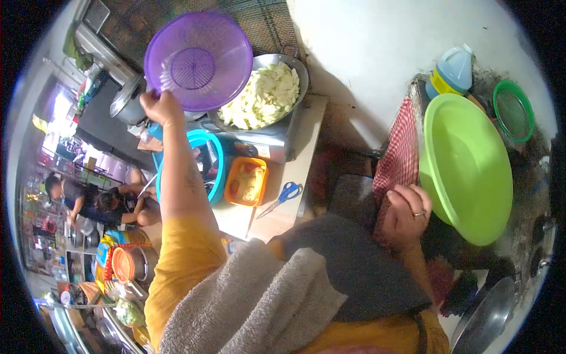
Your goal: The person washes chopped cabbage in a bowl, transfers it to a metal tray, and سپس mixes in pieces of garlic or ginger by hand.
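My left hand (162, 108) grips the rim of a purple plastic colander (193, 62), held up tilted beside and partly over a metal wok (302, 75). A heap of pale chopped vegetable pieces (265, 95) fills the wok, which sits on a stove (276, 141). My right hand (404, 217) has its fingers curled, with a ring on one finger. It is beside a lime green plastic basin (473, 168) and a red checkered cloth (398, 146); whether it grips either I cannot tell.
Near my left forearm are a blue pail (216, 177), an orange container of food (246, 181) and blue-handled scissors (283, 197). A green-rimmed strainer (514, 110) and a pale blue container (453, 71) are beyond the basin. Two people (106, 199) are farther off at left.
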